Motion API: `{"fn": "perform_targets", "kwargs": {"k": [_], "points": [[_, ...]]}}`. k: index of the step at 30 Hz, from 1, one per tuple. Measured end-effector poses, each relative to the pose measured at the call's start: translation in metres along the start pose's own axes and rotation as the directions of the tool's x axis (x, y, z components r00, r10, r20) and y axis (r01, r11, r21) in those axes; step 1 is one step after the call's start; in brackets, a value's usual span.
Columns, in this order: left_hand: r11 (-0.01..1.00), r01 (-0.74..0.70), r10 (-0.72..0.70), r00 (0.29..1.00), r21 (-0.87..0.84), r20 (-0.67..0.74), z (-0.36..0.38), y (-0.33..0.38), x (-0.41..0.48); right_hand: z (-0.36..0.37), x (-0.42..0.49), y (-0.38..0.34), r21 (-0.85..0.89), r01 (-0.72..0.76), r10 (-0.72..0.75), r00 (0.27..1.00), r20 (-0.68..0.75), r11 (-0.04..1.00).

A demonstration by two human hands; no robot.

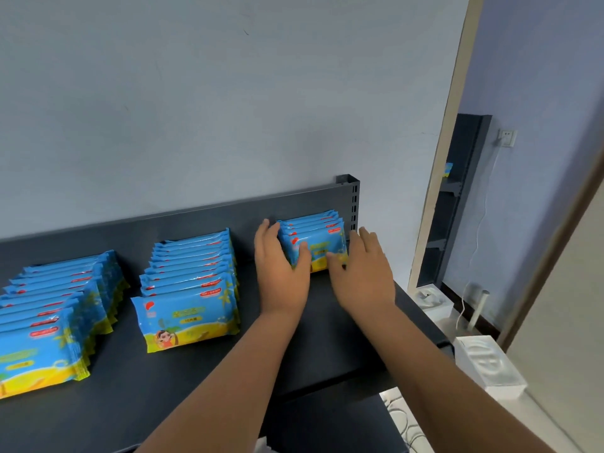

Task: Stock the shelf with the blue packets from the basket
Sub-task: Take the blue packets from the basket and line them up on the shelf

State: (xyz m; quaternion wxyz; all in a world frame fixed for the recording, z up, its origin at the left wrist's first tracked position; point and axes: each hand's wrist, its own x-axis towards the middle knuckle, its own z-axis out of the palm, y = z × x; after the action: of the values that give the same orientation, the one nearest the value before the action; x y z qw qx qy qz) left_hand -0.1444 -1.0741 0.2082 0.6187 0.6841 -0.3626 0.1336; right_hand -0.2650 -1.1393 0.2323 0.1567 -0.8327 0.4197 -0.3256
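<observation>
Two rows (189, 289) stocked; our left hand (281, 259) and right hand (362, 269) press a short third row (315, 243) with straight fingers (263, 237); basket unseen.

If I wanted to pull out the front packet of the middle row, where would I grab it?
Probably its top edge, coming from above and in front: the front packet stands upright, leaning on the row behind it, so only its face, top and crimped ends are free.
</observation>
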Motion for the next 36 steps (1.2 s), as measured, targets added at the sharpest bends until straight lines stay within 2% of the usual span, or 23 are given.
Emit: {"fn": "perform_targets", "kwargs": {"k": [3, 6, 10, 14, 21, 24, 27, 32, 36], "points": [[0.948, -0.202, 0.175, 0.977, 0.248, 0.124, -0.002, 0.017, -0.012, -0.015, -0.026, 0.004, 0.04, 0.036, -0.034, 0.998, -0.057, 0.999], [0.831, -0.315, 0.224, 0.944, 0.459, 0.242, -0.012, 0.04, -0.023, -0.029, -0.047, 0.008, 0.06, 0.057, -0.051, 0.994, -0.096, 0.997], [0.724, -0.289, 0.215, 0.957, 0.627, 0.193, -0.044, 0.073, -0.037, -0.044, -0.066, 0.008, 0.076, 0.115, -0.105, 0.986, -0.13, 0.99], [0.682, -0.236, 0.206, 0.97, 0.692, 0.127, -0.076, 0.087, -0.055, -0.049, -0.079, -0.009, 0.116, 0.187, -0.175, 0.979, -0.109, 0.975], [0.633, -0.017, 0.072, 0.997, 0.774, -0.037, -0.141, 0.079, -0.092, -0.025, -0.11, -0.06, 0.153, 0.378, -0.377, 0.926, -0.035, 0.913], [0.57, 0.128, -0.053, 0.991, 0.811, -0.12, -0.183, 0.069, -0.115, -0.002, -0.133, -0.087, 0.188, 0.473, -0.489, 0.871, 0.051, 0.861], [0.493, 0.261, -0.136, 0.965, 0.83, -0.223, -0.229, 0.057, -0.14, 0.024, -0.168, -0.116, 0.245, 0.547, -0.589, 0.794, 0.151, 0.8], [0.322, 0.449, -0.237, 0.891, 0.834, -0.388, -0.316, 0.043, -0.183, 0.056, -0.237, -0.177, 0.318, 0.639, -0.711, 0.666, 0.227, 0.7], [0.26, 0.572, -0.269, 0.817, 0.778, -0.511, -0.385, 0.037, -0.216, 0.077, -0.3, -0.226, 0.374, 0.707, -0.799, 0.554, 0.234, 0.6]]}}
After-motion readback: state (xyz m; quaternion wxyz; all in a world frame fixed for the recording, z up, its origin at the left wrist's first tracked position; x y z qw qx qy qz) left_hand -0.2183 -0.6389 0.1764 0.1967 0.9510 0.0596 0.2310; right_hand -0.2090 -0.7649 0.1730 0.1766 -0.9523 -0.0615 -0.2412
